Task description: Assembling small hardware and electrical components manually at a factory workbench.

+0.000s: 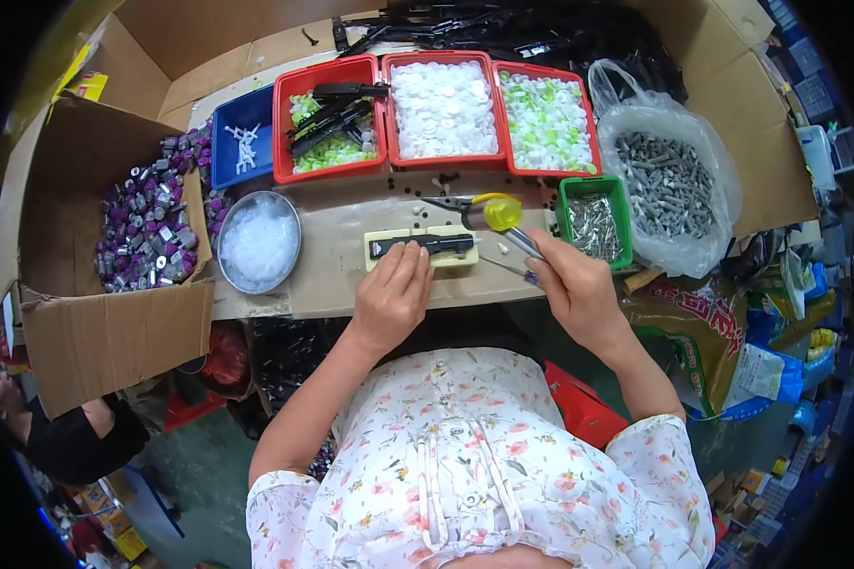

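A long black part [446,244], shaped like the upper half of a toy pistol, lies in a cream holding block [373,261] on the bench. My left hand [395,294] has its fingers bent together over the left end of this part, holding it down; the thumb is hidden. In my right hand [579,284] is the metal handle of a mallet with a see-through yellow head [503,213]. That head is raised just beyond the right end of the block. Behind it lie pliers with yellow grips [451,202]. A thin tool [508,266], perhaps a screwdriver, lies below.
Red bins [386,114] of white and green discs line the back, some with black parts on top. A blue bin [220,142], round metal bowl [299,248] and carton [114,332] stand left. Right are a green bin [626,223] of metal pins and a bag [731,190] of grey pieces.
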`<state>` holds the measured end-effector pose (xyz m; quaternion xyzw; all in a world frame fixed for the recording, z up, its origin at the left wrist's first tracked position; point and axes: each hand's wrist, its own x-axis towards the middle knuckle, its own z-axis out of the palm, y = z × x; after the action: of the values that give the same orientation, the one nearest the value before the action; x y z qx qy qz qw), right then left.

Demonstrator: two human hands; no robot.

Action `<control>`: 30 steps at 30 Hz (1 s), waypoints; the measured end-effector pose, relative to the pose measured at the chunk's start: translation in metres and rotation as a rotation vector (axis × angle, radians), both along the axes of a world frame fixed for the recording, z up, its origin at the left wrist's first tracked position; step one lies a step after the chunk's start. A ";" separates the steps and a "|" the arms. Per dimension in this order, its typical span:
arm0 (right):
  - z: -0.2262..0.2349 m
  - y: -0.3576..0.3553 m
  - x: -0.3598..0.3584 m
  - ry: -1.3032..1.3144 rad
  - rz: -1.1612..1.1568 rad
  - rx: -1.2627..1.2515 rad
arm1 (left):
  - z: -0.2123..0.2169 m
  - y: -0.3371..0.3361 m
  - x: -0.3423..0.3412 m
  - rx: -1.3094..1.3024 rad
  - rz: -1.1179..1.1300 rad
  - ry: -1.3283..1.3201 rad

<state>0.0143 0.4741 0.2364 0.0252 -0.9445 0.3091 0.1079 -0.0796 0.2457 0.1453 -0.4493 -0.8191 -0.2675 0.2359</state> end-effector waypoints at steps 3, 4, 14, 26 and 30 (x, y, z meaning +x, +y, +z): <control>-0.013 0.005 0.005 -0.269 -0.053 0.122 | 0.000 0.001 0.000 0.002 0.003 0.008; -0.011 0.009 0.005 -0.266 -0.055 0.124 | 0.000 0.002 -0.001 -0.002 -0.001 0.010; -0.019 0.094 -0.051 0.182 -0.288 0.399 | 0.012 0.007 -0.007 0.076 -0.027 -0.178; -0.041 0.026 -0.058 0.123 0.081 0.320 | 0.044 0.007 -0.030 0.493 -0.063 -0.846; -0.055 0.017 -0.069 -0.111 0.124 0.356 | 0.048 -0.001 -0.032 1.139 -0.188 -1.653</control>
<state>-0.0549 0.4907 0.1809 0.0849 -0.9854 0.1442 0.0303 -0.1117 0.2449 0.1938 -0.0060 -0.4373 -0.8643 -0.2484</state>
